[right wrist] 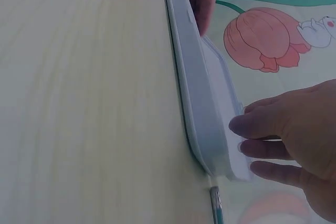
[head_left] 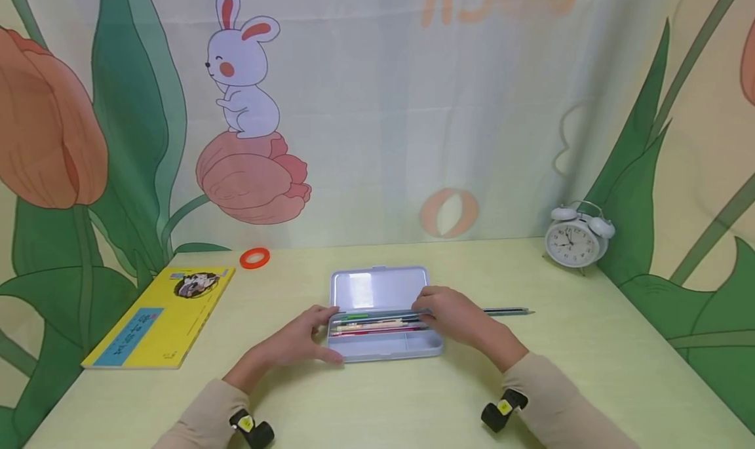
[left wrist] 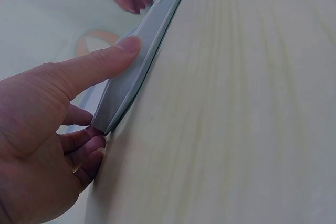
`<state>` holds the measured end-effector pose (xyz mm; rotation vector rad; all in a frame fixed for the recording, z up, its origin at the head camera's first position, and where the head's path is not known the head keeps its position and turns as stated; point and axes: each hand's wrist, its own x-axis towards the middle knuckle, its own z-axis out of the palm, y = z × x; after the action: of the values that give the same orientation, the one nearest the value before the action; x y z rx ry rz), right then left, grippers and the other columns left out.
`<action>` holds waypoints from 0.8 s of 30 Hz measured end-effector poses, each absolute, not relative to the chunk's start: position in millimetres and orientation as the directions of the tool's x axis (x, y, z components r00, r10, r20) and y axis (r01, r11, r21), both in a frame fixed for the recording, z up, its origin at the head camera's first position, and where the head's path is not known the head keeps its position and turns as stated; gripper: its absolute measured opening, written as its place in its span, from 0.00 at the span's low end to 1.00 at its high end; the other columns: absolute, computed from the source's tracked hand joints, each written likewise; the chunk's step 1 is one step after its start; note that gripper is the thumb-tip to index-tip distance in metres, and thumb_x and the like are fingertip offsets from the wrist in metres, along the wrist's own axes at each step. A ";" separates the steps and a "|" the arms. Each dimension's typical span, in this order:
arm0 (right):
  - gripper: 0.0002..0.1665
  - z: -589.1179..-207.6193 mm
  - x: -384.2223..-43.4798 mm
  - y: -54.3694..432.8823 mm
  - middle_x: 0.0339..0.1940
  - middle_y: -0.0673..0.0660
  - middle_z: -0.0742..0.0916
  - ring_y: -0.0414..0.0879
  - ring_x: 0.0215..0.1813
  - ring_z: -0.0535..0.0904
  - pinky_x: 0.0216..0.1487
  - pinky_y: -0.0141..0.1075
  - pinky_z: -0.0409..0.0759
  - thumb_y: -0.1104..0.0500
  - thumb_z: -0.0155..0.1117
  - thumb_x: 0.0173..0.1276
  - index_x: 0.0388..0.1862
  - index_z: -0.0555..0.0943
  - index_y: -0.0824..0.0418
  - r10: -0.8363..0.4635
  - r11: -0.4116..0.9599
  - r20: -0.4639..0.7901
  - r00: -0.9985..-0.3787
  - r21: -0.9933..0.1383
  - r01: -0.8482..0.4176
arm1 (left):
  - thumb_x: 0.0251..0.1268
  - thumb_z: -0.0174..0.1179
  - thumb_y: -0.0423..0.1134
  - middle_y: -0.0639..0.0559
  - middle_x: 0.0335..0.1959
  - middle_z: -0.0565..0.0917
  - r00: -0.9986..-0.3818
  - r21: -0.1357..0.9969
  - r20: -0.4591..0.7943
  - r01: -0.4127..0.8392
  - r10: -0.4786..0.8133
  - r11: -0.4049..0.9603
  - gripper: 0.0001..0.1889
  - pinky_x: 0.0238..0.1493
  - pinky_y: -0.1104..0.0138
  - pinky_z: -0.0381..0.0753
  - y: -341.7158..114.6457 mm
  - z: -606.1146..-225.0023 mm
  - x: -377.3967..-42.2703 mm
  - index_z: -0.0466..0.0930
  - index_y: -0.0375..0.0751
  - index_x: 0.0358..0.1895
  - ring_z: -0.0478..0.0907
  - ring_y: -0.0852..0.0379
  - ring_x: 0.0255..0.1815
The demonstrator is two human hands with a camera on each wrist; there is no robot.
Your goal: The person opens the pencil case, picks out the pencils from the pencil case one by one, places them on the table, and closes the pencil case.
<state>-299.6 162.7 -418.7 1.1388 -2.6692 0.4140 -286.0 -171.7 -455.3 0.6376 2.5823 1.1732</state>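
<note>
Pencil case [head_left: 367, 351], pale and slim, lies with its lid [head_left: 383, 290] folded back at the middle of a light wood-grain desk [head_left: 407, 406], between a person's two hands. Several pencils or pen-like sticks [head_left: 377, 325] lie lengthwise in its long rear compartment. The left hand [head_left: 295, 339] has its grip clamped on the case's left end, thumb against the front wall and fingers round the side. The right hand [head_left: 455, 314] bends its fingers over the rear right corner, near the lid; whether that grip is pinched on something or only resting there, I cannot tell. As a judgement, the work is partway along: the case is unfastened and holds most of the sticks in view, while one dark pencil [head_left: 508, 311] lies outside, beyond the right end, its point to the right, and the lid is not yet down. The right hand blocks that pencil's other end and the right ends of the sticks inside, so counting them is unsure. Both wrist views look along the outer walls, leaving the contents unseen; the right wrist view cuts off the loose pencil, and that hand's edge too.
</note>
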 end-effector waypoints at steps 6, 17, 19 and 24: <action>0.08 -421.8 -302.9 146.5 0.34 0.51 0.85 0.45 0.37 0.80 0.42 0.38 0.81 0.68 0.72 0.62 0.41 0.89 0.62 -0.676 0.684 0.252 -0.693 -0.136 -0.717 | 0.46 0.80 0.52 0.45 0.67 0.68 -0.877 0.759 -0.034 0.289 0.479 0.583 0.53 0.71 0.45 0.60 -172.4 -455.5 -286.2 0.62 0.40 0.76 0.63 0.45 0.69; 0.10 -428.1 -304.7 135.3 0.35 0.50 0.86 0.44 0.37 0.81 0.40 0.38 0.82 0.67 0.71 0.63 0.42 0.89 0.58 -0.627 0.753 0.205 -0.752 -0.089 -0.652 | 0.46 0.80 0.51 0.46 0.66 0.69 -0.880 0.761 -0.036 0.283 0.474 0.584 0.53 0.71 0.46 0.61 -171.4 -455.3 -287.5 0.63 0.42 0.76 0.64 0.46 0.68; 0.10 -429.0 -304.8 134.5 0.35 0.50 0.85 0.43 0.37 0.80 0.40 0.38 0.82 0.66 0.71 0.63 0.43 0.89 0.57 -0.620 0.761 0.198 -0.759 -0.083 -0.643 | 0.45 0.80 0.52 0.46 0.66 0.69 -0.880 0.762 -0.038 0.280 0.473 0.584 0.53 0.70 0.46 0.62 -171.3 -455.5 -287.7 0.63 0.42 0.76 0.64 0.46 0.68; 0.09 -430.4 -305.1 133.8 0.33 0.49 0.84 0.42 0.34 0.79 0.37 0.37 0.81 0.66 0.72 0.63 0.41 0.89 0.57 -0.631 0.757 0.202 -0.749 -0.053 -0.651 | 0.45 0.80 0.51 0.46 0.66 0.68 -0.878 0.766 -0.036 0.282 0.476 0.578 0.53 0.71 0.46 0.61 -171.3 -455.9 -287.6 0.63 0.41 0.76 0.64 0.45 0.68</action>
<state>-305.1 133.8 -430.4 1.0233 -2.7813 0.1788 -287.6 -171.3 -455.9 0.6294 2.5719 1.1858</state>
